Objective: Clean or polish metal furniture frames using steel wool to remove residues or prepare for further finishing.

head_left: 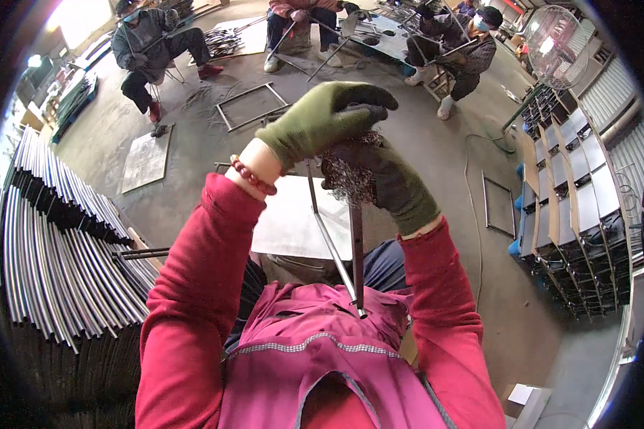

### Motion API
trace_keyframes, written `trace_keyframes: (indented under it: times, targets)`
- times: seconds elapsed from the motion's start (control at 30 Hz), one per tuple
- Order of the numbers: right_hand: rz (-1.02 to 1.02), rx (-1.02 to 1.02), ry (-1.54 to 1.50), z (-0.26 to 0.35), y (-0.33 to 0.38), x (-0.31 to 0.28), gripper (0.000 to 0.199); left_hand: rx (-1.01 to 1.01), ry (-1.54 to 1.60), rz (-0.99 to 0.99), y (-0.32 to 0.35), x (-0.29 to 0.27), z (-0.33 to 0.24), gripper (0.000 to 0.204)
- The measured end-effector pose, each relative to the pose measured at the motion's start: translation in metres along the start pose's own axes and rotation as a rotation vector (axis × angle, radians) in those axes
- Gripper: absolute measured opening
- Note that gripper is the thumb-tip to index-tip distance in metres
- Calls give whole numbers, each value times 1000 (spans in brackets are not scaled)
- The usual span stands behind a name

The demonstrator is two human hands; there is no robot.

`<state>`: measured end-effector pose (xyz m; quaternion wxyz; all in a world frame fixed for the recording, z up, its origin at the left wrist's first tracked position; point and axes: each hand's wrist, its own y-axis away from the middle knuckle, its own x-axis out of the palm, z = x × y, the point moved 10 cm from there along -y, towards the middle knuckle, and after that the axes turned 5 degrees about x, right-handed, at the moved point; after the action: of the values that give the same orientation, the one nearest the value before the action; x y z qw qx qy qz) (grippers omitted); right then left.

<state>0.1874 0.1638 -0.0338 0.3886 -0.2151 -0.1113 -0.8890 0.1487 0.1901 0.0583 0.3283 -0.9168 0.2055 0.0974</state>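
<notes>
My left hand (pixel 329 120), in a green knitted glove with dark fingers, is raised in front of me. Its fingers reach rightward, bent and partly apart, over my right hand (pixel 393 179). The right hand wears a similar glove and is closed on a tangled wad of dark steel wool (pixel 352 175). Below the hands, a shiny metal tube (pixel 329 236) and a dark metal tube (pixel 358 250) slant down to my lap, their lower ends against my pink apron (pixel 315 314). The gloves and wool hide the tubes' upper ends.
A white board (pixel 293 222) lies before my knees. Stacked bent tubes (pixel 71 250) stand at left, shelved metal parts (pixel 576 193) at right. A rectangular frame (pixel 250 107) and flat plate (pixel 147 159) lie on the floor. Several seated people work beyond; a large fan (pixel 554 46) stands right.
</notes>
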Motion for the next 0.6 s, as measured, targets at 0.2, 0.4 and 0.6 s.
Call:
trace_keyframes:
  times: [0.2,0.4,0.6]
  targets:
    - [-1,211,123,-91,46,-21,21,-16,-1,19,-3,-39,15,37]
    - [-50,316,126,-132,99,-32,29,-28,130,-22,1,-28,11,35]
    - [93,-302,459,2,15,-7,25,-10,40,178,4,37,-17,28]
